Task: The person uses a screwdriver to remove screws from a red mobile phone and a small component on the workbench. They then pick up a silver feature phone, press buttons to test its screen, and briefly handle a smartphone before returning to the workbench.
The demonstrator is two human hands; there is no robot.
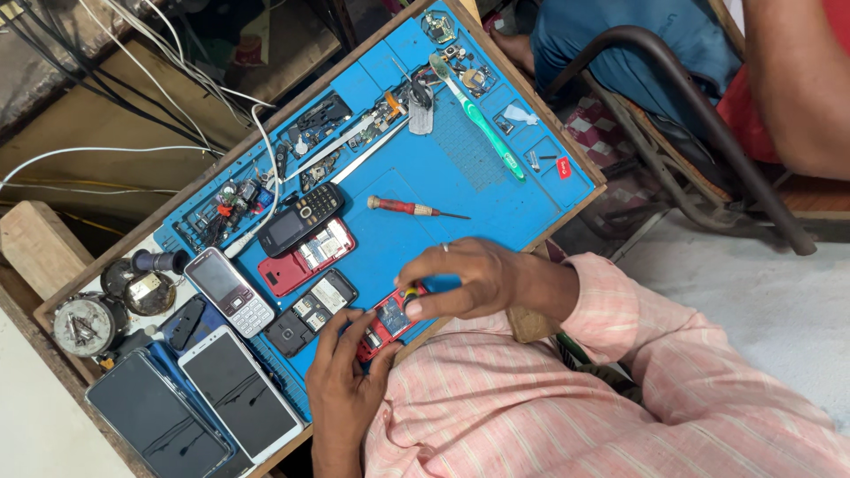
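Blue repair mat (496, 199) covers a wooden tray-like surface, crowded with phones and small parts. Near its front edge the left hand (347, 376) steadies an opened red phone (390, 320), fingers curled against its lower side and clenched on it. The right hand (469, 279) comes over from the other side, fingertips pinched on the yellow-and-black top of a small screwdriver (411, 292) that stands on the phone's exposed board; its tip is hidden.

Just beside them lie a black phone body with its back off (312, 312), another red phone opened up (307, 257), a black keypad phone (299, 218) and a silver keypad phone (228, 291). A red-handled screwdriver (412, 209) rests loose mid-mat, and a green toothbrush (482, 119) lies farther up.

As I judge it, the phone sits close to the mat's edge, so a slip of the driver could scratch the board or send a tiny screw off the surface into the person's lap.
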